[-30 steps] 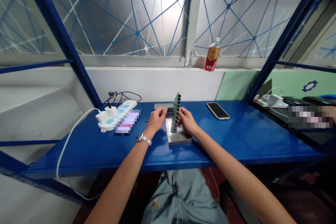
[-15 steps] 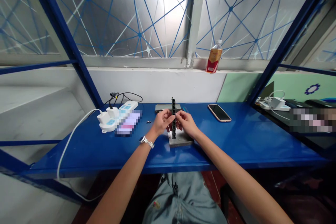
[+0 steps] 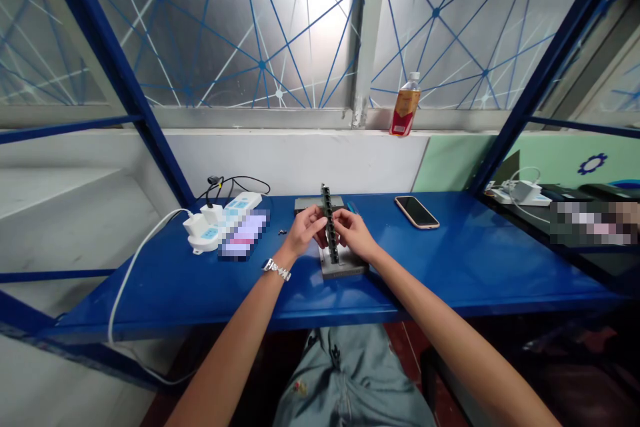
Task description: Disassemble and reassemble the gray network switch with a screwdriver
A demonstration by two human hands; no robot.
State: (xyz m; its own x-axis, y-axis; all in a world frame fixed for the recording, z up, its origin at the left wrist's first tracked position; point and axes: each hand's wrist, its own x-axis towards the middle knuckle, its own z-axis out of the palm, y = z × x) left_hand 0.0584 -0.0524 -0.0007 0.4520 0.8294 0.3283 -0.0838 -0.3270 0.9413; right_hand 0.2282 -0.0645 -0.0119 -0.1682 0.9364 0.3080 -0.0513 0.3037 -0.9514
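Observation:
Both hands hold a circuit board (image 3: 328, 203), which stands nearly edge-on to me and shows a row of black, port-like sockets. My left hand (image 3: 306, 229) grips it from the left, thumb on the board. From the right, my right hand (image 3: 354, 233) pinches its other side; some of its fingertips are hidden. Under the hands a flat grey metal case (image 3: 350, 268) lies on the blue table (image 3: 280, 293), its vented front edge towards me. Behind them is a second grey metal case (image 3: 320, 202), partly covered by the board and fingers.
To the left are a white power strip (image 3: 203, 237) with plugs, a blurred-out phone-like rectangle (image 3: 245, 235) and several tiny dark parts (image 3: 283, 232). A blue pen-like tool (image 3: 353, 208) lies behind my right hand. Farther right rests a phone (image 3: 417, 212). A bottle (image 3: 405, 107) stands on the ledge.
The circuit board has tilted, its top end shifting left and its lower end slightly right. Both hands keep hold of it. The whole view has shifted slightly.

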